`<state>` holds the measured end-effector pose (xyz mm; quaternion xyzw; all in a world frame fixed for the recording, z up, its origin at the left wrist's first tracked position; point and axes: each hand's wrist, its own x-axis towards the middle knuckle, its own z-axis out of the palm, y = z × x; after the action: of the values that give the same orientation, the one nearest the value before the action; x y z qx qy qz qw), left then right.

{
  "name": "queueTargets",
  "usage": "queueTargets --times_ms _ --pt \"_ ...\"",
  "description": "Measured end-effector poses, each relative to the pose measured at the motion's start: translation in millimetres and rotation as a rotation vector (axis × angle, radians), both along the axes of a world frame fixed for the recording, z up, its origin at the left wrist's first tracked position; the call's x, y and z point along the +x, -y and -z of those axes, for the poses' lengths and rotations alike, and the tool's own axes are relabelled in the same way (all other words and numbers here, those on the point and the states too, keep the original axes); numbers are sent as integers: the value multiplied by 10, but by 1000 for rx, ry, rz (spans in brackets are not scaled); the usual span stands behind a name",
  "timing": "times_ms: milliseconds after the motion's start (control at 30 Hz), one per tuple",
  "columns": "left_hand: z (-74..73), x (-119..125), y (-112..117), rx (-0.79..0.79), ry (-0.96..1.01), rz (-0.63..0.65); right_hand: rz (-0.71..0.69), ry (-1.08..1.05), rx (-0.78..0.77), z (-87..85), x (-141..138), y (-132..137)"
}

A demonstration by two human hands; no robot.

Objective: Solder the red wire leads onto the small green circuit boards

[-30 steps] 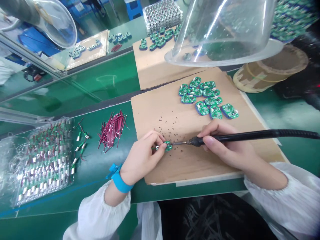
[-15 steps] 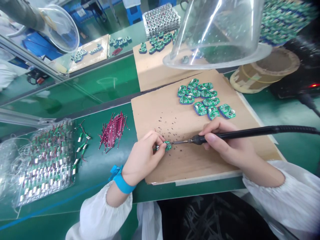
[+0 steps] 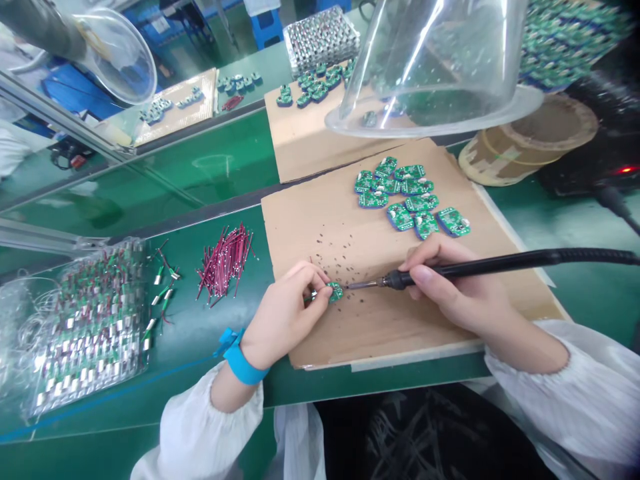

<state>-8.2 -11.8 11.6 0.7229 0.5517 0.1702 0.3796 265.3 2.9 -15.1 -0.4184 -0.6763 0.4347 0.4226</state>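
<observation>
Far left: a bagged batch of wired parts (image 3: 93, 327) on the green surface (image 3: 200, 333), a few loose wired parts (image 3: 167, 297) beside it, then a heap of dark red wires (image 3: 226, 263). Left hand (image 3: 285, 310), blue band (image 3: 245, 363) at wrist: thumb and fingers pinch a small green board (image 3: 335, 291) over the left part of the cardboard sheet (image 3: 410, 333); fingers cover much of it, can't tell its long axis. Its exposed end sticks out right, facing the iron. Key relation: soldering iron (image 3: 490, 265) points in from the right, long axis roughly left-right, tip at the board's right edge; contact or slight gap, can't tell. Left hand is nearer, right on the board; right hand (image 3: 457, 287) sits well to its right, gripping the iron's black handle. More green boards (image 3: 421, 203) lie on the cardboard, beyond the right hand.
</observation>
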Motion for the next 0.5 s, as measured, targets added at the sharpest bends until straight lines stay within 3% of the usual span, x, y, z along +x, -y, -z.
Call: queueTargets --times_ms 500 --pt "4 -1 -8 6 3 8 -16 51 14 -22 -13 -9"
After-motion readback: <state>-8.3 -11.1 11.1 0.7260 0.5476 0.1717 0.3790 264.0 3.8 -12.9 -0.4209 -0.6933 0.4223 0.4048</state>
